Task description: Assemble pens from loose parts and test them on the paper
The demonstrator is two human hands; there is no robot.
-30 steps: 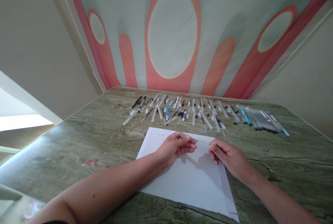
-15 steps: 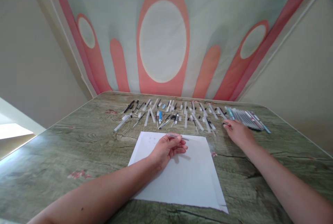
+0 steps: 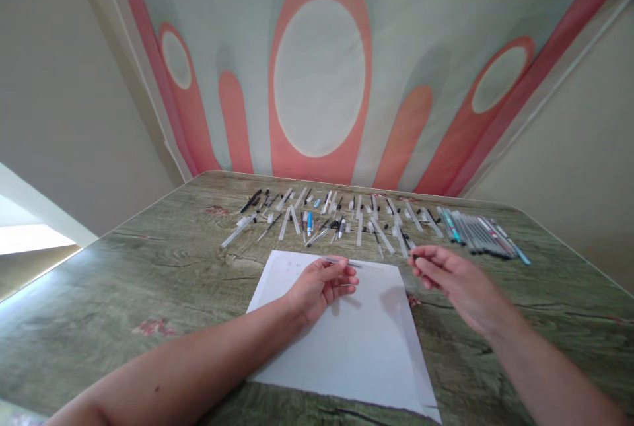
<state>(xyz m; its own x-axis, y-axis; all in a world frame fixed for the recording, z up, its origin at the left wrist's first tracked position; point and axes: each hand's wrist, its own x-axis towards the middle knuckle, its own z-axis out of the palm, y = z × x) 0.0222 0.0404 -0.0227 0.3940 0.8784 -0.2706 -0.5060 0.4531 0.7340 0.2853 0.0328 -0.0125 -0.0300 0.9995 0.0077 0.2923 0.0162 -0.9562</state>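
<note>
Over the upper part of a white paper sheet (image 3: 347,353), my left hand (image 3: 324,284) pinches a thin pen refill (image 3: 354,263) between thumb and fingers. My right hand (image 3: 443,277) is raised just right of the sheet's top corner, its thumb and index finger pinched on a small dark piece (image 3: 415,257), perhaps a pen part. Beyond both hands lie many loose pen parts: clear barrels (image 3: 359,230), dark refills and small caps, with a blue-and-white pen piece (image 3: 310,223) among them.
A row of pens (image 3: 478,234) lies side by side at the back right of the wood-patterned table (image 3: 198,287). Behind the table's far edge stands a wall covering (image 3: 252,30) with pink shapes.
My right hand has moved left and nearer, away from the row of pens, with the small dark piece in its fingers. My left hand stays over the paper. The view has shifted slightly.
</note>
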